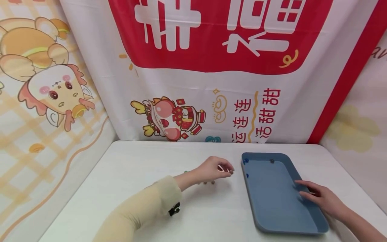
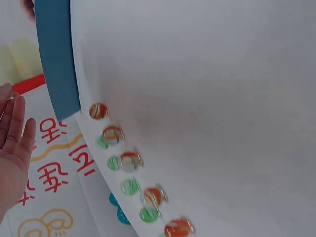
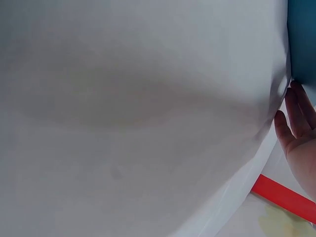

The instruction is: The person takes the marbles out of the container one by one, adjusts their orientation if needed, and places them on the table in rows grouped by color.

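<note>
My left hand (image 1: 213, 169) pinches a small dark marble (image 1: 231, 172) between thumb and fingertips, above the white table just left of a blue tray (image 1: 272, 195). In the left wrist view, orange-streaked marbles (image 2: 98, 111) and green marbles (image 2: 130, 186) lie in rows on the table; the left forearm partly hides them in the head view. At the tray's right rim is my right hand (image 1: 328, 201), its fingers extended and touching the side wall. Inside the tray, blue marbles (image 1: 247, 175) lie along the left side and a dark marble (image 1: 272, 161) near the far end.
The white table (image 1: 217, 215) ends at a wall hanging (image 1: 208, 104) with red and white print. A patterned cloth (image 1: 39, 111) stands at the left and another cloth (image 1: 356, 124) at the right. A black clip-like piece (image 1: 174, 209) hangs at the left sleeve.
</note>
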A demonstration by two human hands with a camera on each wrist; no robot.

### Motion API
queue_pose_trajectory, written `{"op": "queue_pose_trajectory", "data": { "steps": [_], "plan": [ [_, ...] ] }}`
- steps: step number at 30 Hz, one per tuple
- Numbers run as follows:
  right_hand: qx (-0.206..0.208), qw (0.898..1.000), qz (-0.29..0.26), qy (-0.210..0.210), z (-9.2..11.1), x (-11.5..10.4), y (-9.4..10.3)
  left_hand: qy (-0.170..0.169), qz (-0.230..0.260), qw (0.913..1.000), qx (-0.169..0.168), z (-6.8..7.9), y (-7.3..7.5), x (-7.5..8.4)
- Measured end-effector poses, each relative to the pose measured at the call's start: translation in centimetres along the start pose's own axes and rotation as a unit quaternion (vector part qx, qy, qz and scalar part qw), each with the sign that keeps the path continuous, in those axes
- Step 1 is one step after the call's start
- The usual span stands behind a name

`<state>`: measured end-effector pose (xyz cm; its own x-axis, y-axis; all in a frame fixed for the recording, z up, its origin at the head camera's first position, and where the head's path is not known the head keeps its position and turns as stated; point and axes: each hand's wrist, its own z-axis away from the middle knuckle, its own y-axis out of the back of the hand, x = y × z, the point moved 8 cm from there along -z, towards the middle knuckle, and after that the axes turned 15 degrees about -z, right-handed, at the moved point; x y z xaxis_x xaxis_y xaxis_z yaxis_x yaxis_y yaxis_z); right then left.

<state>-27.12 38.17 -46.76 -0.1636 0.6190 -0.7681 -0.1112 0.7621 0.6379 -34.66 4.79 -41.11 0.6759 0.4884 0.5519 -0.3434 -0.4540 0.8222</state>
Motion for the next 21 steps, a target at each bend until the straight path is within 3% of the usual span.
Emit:
{"op": "queue_pose_trajectory", "data": {
  "steps": [9, 15, 21],
  "plan": [
    [0.005, 1.000, -0.007, 0.003, 0.0, -0.1, 0.1, -0.013, -0.044, 0.9989, -0.014, 0.9, 1.9, -1.1],
    [0.006, 1.000, -0.015, 0.000, 0.1, -0.1, -0.1, -0.018, -0.075, 0.9946, -0.069, 0.3, 1.0, -1.7],
    [0.010, 1.000, -0.015, -0.002, 0.1, -0.1, 0.0, -0.006, -0.135, 0.9836, -0.120, -0.3, -0.4, -2.4]
  ]
}}
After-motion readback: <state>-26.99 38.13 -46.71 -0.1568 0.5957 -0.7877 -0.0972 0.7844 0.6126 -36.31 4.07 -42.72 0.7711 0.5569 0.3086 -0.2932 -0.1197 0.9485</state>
